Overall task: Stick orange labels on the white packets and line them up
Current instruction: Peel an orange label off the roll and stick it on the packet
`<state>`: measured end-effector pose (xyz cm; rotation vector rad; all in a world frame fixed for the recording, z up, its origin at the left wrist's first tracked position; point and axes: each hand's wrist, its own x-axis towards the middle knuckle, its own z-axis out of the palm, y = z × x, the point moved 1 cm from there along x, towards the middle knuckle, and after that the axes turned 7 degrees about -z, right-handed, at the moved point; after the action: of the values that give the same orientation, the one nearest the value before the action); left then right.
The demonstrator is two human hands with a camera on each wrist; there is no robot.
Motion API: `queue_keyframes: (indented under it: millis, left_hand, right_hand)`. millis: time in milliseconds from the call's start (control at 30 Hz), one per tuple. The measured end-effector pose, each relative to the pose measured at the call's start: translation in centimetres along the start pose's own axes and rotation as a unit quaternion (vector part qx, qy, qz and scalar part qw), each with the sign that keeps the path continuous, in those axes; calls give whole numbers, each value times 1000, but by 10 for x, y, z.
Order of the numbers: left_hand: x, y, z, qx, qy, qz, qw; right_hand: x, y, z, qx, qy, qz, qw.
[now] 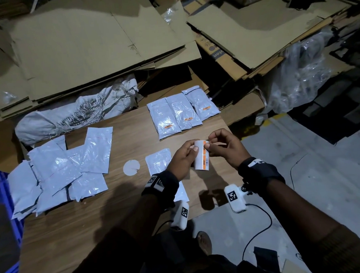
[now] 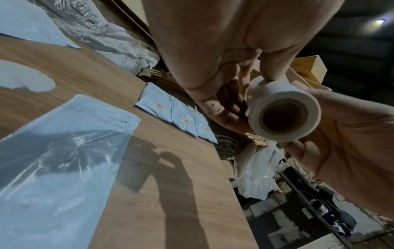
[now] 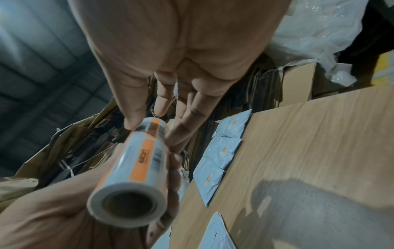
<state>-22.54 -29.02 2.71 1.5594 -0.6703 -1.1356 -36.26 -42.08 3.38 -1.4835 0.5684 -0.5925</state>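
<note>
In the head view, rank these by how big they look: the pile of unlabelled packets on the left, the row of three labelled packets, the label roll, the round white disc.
1. Pile of unlabelled packets
2. Row of three labelled packets
3. Label roll and round white disc: these look alike, and the roll is held up nearer the camera, so I will not rank them.

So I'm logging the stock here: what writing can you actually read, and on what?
"oton", partly cut off: cardboard box.
Label roll: orange labels with barcode, print too blurred.
Labelled packets: orange labels too small.
Wrist markers: square codes, no words.
</note>
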Motion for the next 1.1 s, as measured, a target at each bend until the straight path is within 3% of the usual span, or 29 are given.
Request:
queue_keyframes:
  millis: [133, 300, 1100]
  left_hand:
    - [2, -2, 0, -17, 28, -5, 999]
    - [2, -2, 1, 3, 19, -3, 1000]
    - [9, -11, 4, 10, 90, 20, 996]
  right_hand:
    - [-6, 2, 3, -58, 17, -44, 997]
    - [-13, -2, 12, -193, 58, -141, 969]
    - [-23, 0, 27, -310, 83, -207, 924]
